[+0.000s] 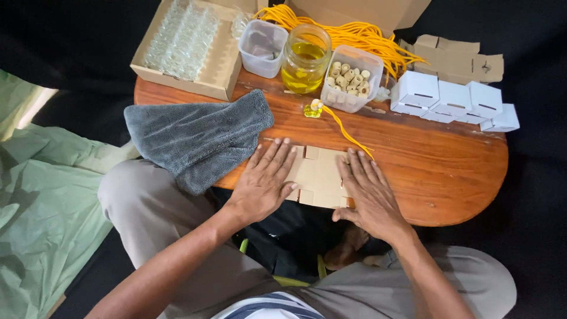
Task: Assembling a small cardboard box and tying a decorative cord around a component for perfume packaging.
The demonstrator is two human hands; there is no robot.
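Note:
A flat brown cardboard blank (319, 174) lies at the near edge of a small oval wooden table (437, 171). My left hand (266, 180) rests palm down on its left side, fingers spread. On the blank's right side my right hand (369, 195) presses flat, fingers apart. Neither hand grips anything. Just beyond the blank stands a tiny glass bottle of yellow liquid (313, 109) with a yellow cord (348, 133) trailing toward my right hand.
A grey towel (195, 139) drapes over the table's left edge. Behind it sits a cardboard box of small glass bottles (183, 41), an empty plastic tub (263, 47), a jar of yellow oil (304, 59), a tub of corks (351, 80), yellow cords (354, 32), folded white boxes (452, 100), and flat cardboard (458, 56).

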